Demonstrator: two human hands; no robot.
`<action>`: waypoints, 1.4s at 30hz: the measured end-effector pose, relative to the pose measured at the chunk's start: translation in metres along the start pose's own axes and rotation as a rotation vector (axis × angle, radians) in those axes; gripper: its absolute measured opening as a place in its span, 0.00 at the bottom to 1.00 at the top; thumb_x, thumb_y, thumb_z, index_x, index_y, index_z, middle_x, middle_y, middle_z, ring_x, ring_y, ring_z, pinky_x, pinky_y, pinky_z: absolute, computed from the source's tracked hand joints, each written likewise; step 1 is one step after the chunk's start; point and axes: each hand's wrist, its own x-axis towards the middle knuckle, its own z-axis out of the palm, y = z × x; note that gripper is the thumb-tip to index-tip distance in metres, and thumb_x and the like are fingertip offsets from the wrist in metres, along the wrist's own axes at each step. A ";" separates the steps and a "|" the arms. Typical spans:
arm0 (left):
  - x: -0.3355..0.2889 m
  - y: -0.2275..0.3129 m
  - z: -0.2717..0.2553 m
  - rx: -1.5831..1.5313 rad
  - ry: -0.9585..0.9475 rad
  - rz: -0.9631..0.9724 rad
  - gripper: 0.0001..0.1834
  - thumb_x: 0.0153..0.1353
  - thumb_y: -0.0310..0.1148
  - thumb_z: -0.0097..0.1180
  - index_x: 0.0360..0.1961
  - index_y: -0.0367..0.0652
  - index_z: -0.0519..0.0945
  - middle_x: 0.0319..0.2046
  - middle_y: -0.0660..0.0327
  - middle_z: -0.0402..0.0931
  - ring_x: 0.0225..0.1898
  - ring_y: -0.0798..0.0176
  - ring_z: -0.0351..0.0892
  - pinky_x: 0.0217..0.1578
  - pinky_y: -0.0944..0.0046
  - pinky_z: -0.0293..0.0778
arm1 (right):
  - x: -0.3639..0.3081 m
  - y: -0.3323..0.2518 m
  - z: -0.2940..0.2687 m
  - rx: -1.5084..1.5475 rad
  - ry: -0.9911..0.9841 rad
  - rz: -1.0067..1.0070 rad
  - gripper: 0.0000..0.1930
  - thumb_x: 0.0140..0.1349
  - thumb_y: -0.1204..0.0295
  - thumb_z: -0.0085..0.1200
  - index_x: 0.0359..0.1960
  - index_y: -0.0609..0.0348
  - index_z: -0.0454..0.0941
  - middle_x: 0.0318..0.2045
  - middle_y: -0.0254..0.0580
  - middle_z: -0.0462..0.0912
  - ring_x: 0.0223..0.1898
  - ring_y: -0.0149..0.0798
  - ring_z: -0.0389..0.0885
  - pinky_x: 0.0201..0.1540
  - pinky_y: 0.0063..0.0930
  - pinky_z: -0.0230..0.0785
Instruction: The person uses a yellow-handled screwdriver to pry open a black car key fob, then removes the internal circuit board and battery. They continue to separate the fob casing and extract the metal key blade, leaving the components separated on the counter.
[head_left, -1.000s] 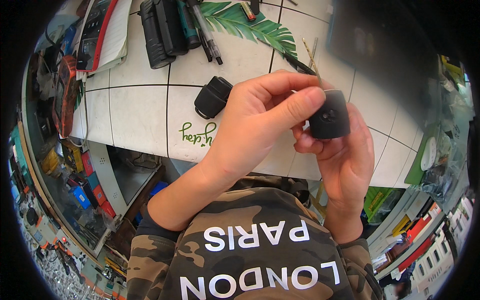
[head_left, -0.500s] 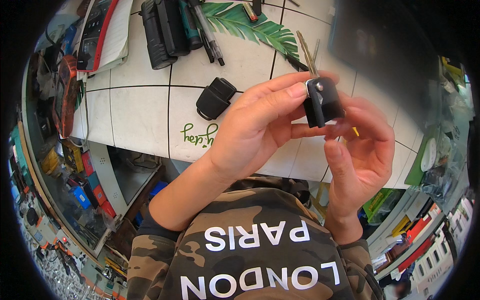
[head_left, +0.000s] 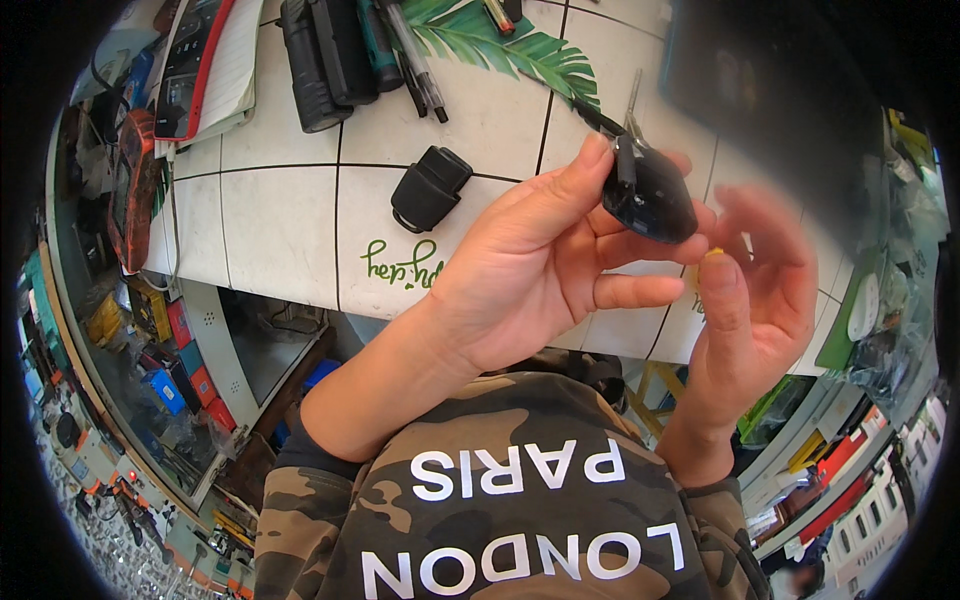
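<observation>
My left hand point(head_left: 535, 265) grips a black flip car key point(head_left: 650, 198) between thumb and fingers. The key's glossy rounded casing tilts toward me, and its metal blade point(head_left: 634, 105) points away. Just right of the key is my right hand point(head_left: 757, 290), its thumb apart from the curled, motion-blurred fingers. I see nothing held in it. On the table to the left of my left hand lies a second black key casing point(head_left: 432, 190) with a loop at one end.
A white tiled-pattern table point(head_left: 275, 225) carries black flashlight-like cylinders point(head_left: 312, 75), pens point(head_left: 428, 75) and a small battery point(head_left: 499, 16). At the far left, a red-edged phone-like device point(head_left: 190, 75) rests on a notepad point(head_left: 232, 85). A dark blurred shape point(head_left: 770, 90) fills the far right.
The key has turned in my left hand: its rounded casing now faces me, and its blade shows less. My right hand has shifted right, away from the key.
</observation>
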 end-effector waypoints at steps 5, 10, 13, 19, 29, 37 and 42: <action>-0.001 -0.003 0.005 0.110 0.075 -0.014 0.33 0.67 0.53 0.32 0.61 0.35 0.59 0.51 0.41 0.69 0.51 0.49 0.74 0.45 0.55 0.79 | 0.014 -0.001 -0.003 -0.161 -0.198 -0.172 0.26 0.47 0.67 0.63 0.49 0.67 0.73 0.53 0.52 0.70 0.52 0.40 0.69 0.55 0.32 0.61; -0.003 -0.009 0.014 0.389 0.267 0.011 0.33 0.67 0.56 0.29 0.55 0.36 0.67 0.47 0.43 0.73 0.49 0.47 0.75 0.43 0.54 0.78 | 0.012 -0.004 0.002 -0.233 -0.216 -0.134 0.19 0.49 0.78 0.59 0.45 0.66 0.76 0.47 0.49 0.75 0.50 0.40 0.71 0.55 0.31 0.60; -0.005 -0.003 0.013 0.498 0.263 -0.049 0.29 0.67 0.53 0.36 0.50 0.35 0.71 0.45 0.46 0.75 0.45 0.52 0.78 0.41 0.57 0.79 | 0.011 -0.003 0.000 -0.207 -0.175 -0.148 0.16 0.52 0.81 0.56 0.45 0.67 0.76 0.44 0.48 0.76 0.49 0.39 0.72 0.55 0.30 0.60; -0.011 -0.001 0.012 1.619 0.297 0.768 0.23 0.50 0.25 0.63 0.50 0.39 0.75 0.37 0.58 0.75 0.39 0.67 0.75 0.38 0.68 0.76 | 0.011 0.005 -0.007 0.022 -0.141 -0.097 0.15 0.54 0.80 0.57 0.45 0.67 0.75 0.44 0.49 0.77 0.48 0.39 0.73 0.52 0.29 0.64; -0.002 0.003 0.008 1.770 0.037 0.855 0.18 0.48 0.17 0.60 0.43 0.37 0.80 0.42 0.54 0.75 0.41 0.65 0.76 0.41 0.70 0.76 | 0.007 0.003 0.001 -0.132 -0.088 -0.244 0.17 0.46 0.84 0.59 0.41 0.66 0.78 0.39 0.50 0.78 0.42 0.42 0.77 0.45 0.29 0.70; 0.002 -0.003 -0.001 1.313 0.027 0.680 0.19 0.51 0.14 0.56 0.46 0.35 0.77 0.43 0.55 0.76 0.42 0.65 0.78 0.45 0.68 0.77 | 0.007 -0.004 -0.002 -0.231 -0.178 -0.263 0.18 0.48 0.86 0.57 0.44 0.67 0.76 0.43 0.51 0.76 0.47 0.42 0.74 0.52 0.31 0.66; 0.001 -0.006 -0.001 1.299 0.067 0.631 0.19 0.52 0.15 0.55 0.48 0.33 0.74 0.42 0.55 0.76 0.43 0.64 0.78 0.46 0.67 0.76 | 0.006 -0.005 -0.001 -0.254 -0.161 -0.256 0.18 0.47 0.86 0.58 0.44 0.67 0.76 0.42 0.50 0.77 0.47 0.42 0.74 0.53 0.33 0.66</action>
